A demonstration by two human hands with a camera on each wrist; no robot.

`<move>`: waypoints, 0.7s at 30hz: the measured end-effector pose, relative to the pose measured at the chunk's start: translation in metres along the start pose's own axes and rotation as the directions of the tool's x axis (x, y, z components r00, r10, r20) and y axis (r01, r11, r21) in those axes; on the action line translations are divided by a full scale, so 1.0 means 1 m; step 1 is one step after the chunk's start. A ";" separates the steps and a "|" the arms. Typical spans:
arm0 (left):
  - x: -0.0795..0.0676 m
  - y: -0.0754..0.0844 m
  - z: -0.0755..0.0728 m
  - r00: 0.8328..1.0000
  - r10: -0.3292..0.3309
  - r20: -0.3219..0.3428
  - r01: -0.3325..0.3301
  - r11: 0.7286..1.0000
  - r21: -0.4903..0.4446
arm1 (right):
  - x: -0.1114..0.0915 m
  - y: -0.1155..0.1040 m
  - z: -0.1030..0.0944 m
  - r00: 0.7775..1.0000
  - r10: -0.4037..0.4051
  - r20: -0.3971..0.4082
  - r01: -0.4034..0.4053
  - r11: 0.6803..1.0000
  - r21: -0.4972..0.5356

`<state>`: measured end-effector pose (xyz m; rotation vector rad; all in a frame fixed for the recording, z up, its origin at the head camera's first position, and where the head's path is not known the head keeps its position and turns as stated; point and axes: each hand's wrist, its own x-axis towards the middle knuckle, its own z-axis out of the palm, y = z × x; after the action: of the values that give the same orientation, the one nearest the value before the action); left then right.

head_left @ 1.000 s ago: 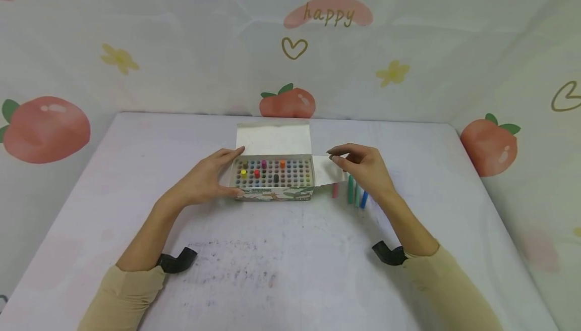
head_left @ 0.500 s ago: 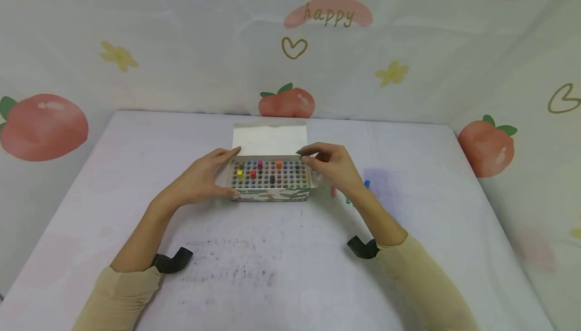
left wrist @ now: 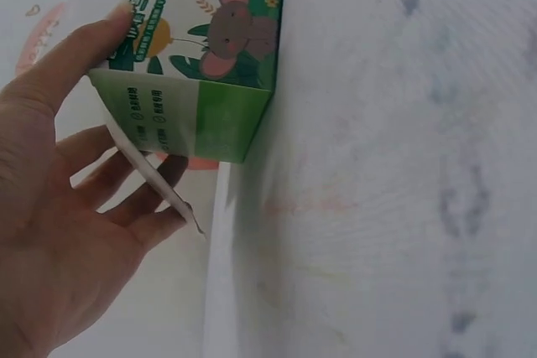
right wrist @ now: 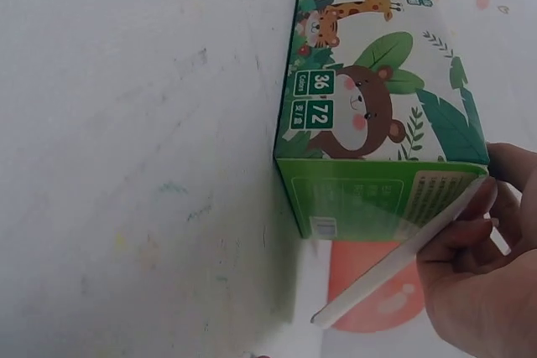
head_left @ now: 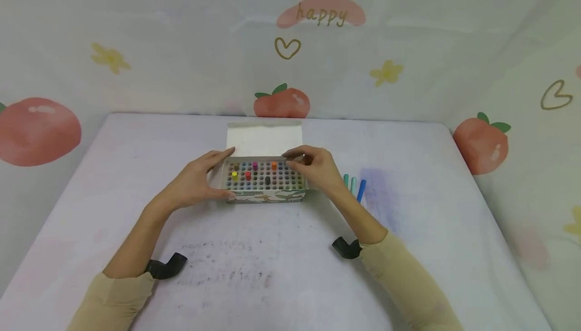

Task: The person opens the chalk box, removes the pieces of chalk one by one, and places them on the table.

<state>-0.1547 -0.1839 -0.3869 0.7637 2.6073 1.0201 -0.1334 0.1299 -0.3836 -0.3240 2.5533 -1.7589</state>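
Note:
A white and green cardboard box of chalk (head_left: 268, 198) stands near the table's far edge, its lid (head_left: 263, 139) folded back. Small round holes fill its top; several chalk sticks, such as the yellow one (head_left: 234, 175) and the orange one (head_left: 274, 165), stick up from them. My left hand (head_left: 192, 182) grips the left end, thumb on the front panel and fingers behind the side flap (left wrist: 147, 169). Over the right end, my right hand (head_left: 315, 172) has thumb and forefinger bent close together above the holes; I cannot tell whether they pinch a stick.
Right of the box lie several loose sticks on the white table cloth, among them a teal stick (head_left: 346, 179) and a blue stick (head_left: 361, 190), partly behind my right forearm. Dark smudges mark the cloth in front. A fruit-printed curtain (head_left: 204, 43) hangs behind.
My right hand has moved left, from above the right side flap beside the loose sticks to over the box's right end. The left hand keeps its grip.

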 end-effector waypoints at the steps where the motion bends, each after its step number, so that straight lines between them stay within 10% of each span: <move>1: -0.001 -0.001 0.001 1.000 0.002 -0.009 -0.002 1.000 -0.008 | 0.000 0.000 0.001 1.000 -0.006 0.001 0.006 1.000 -0.009; 21: -0.006 -0.002 0.008 0.999 -0.032 -0.028 0.028 0.993 -0.117 | 0.005 -0.009 0.024 0.999 -0.047 -0.024 0.035 0.925 -0.378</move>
<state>-0.1478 -0.1841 -0.3941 0.6851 2.5498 1.1714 -0.1330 0.1033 -0.3833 -0.3600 2.9211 -1.2766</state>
